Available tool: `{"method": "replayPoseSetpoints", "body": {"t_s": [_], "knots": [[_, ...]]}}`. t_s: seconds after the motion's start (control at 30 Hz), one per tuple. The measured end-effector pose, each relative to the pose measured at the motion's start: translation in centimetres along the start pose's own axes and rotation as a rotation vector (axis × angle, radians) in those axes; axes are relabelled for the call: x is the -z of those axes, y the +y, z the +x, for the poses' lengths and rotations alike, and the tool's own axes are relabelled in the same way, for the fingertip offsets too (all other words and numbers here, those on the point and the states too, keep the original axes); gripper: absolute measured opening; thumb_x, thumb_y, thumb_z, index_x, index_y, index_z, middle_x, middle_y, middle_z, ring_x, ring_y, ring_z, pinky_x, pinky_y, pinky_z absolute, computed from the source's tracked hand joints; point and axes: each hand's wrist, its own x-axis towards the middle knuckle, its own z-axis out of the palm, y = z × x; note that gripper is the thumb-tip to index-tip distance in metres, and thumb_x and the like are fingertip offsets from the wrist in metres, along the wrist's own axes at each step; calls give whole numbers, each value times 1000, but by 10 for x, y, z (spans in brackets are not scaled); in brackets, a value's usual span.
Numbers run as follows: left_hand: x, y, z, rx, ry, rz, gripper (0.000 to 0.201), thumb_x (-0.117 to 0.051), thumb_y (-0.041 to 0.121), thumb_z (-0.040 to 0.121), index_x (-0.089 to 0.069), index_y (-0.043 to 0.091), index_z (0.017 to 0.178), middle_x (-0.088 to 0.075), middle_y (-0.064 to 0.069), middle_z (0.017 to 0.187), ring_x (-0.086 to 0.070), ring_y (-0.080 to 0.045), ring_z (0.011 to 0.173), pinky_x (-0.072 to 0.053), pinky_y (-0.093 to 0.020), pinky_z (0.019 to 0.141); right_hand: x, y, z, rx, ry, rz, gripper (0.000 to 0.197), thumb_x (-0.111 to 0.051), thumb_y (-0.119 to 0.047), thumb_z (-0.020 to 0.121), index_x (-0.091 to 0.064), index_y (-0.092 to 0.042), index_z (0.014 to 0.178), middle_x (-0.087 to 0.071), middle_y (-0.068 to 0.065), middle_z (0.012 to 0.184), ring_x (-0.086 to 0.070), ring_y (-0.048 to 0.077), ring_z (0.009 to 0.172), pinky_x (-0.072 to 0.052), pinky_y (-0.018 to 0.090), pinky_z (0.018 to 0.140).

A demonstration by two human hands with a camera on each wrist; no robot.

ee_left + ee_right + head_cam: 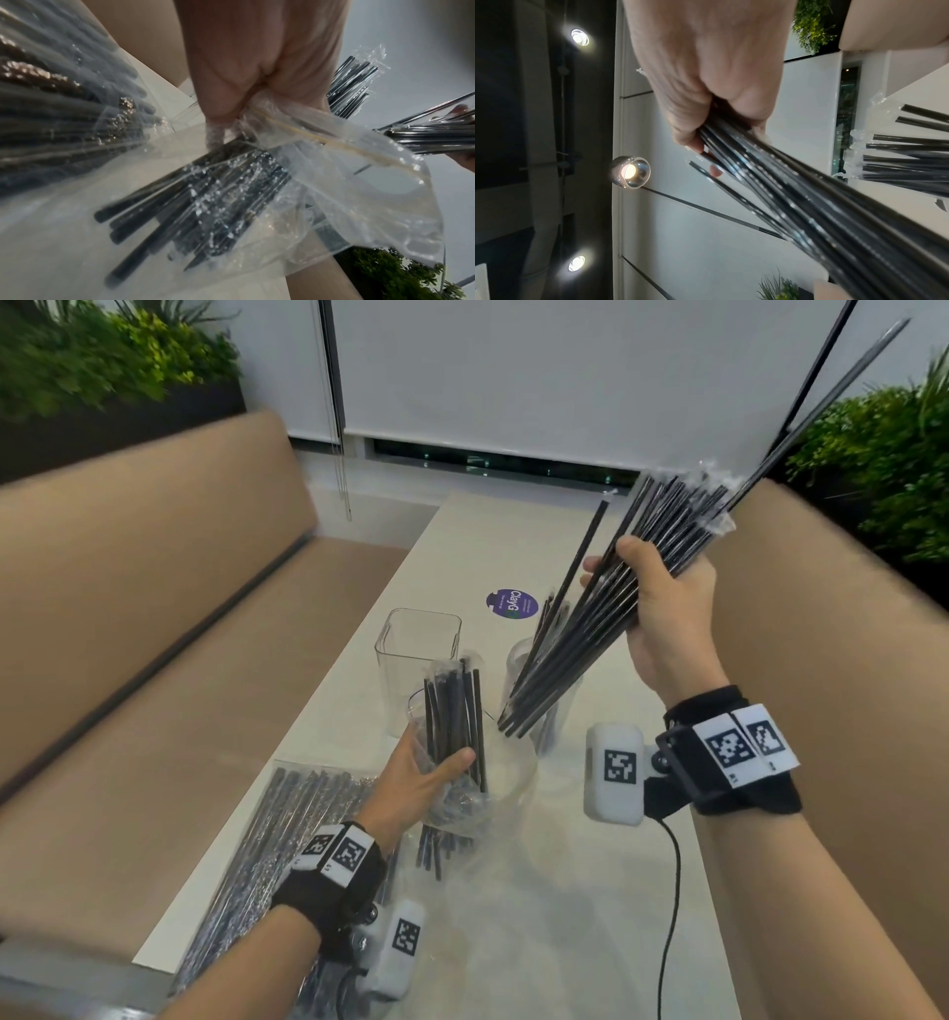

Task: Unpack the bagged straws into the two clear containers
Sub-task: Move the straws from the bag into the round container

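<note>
My left hand (pixel 434 770) grips a crumpled clear bag (pixel 462 806) low over the table, with several black straws (pixel 454 711) standing up out of it. In the left wrist view the fingers (pixel 218 113) pinch the bag (pixel 347 192) round the straws (pixel 205 203). My right hand (pixel 616 570) is raised and holds a slanted bundle of black straws (pixel 580 649), whose lower ends hang over the round clear container (pixel 552 711). The right wrist view shows this bundle (pixel 808 203) in my curled fingers (pixel 687 140). The square clear container (pixel 416 649) stands without straws behind the bag.
A second, flat bag of straws (pixel 277 834) lies at the table's (pixel 590 916) near left edge. A purple sticker (pixel 512 604) sits further back. Tan benches (pixel 154 634) flank the narrow table. A black cable (pixel 670 906) hangs from my right wrist.
</note>
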Motion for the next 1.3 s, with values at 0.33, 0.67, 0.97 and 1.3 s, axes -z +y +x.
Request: {"method": "replayPoseSetpoints", "body": {"t_s": [0.33,0.67,0.97,1.3], "knots": [[4,1,6,-41,16,11,80,-64,32,90,-17,20,153,-24,4,157,-34,-16,139,-39,-12,88,3,-14,41,32,184,14,20,-55,1,93,-43,-13,83,-62,11,77,-66,25,71,-55,53,85],[7,-8,12,71,19,-28,90,-64,31,90,-5,19,156,-5,-7,165,-21,-28,148,-42,-1,44,0,30,68,192,158,-296,13,-56,-8,91,-50,-15,100,-70,7,84,-72,12,73,-59,30,66],[10,-23,28,22,-12,-27,107,-69,57,69,-12,26,155,-20,-1,162,-23,-24,148,-33,-33,105,4,108,39,68,146,-475,18,-64,-13,90,-55,-10,105,-69,2,92,-64,5,75,-50,9,66],[15,-29,35,-3,9,-60,114,-71,58,66,-10,22,156,-15,0,164,-17,-19,150,-24,-38,116,17,89,51,-3,28,-684,54,-81,-35,74,-57,-13,118,-67,-2,107,-63,15,96,-49,28,83]]}}
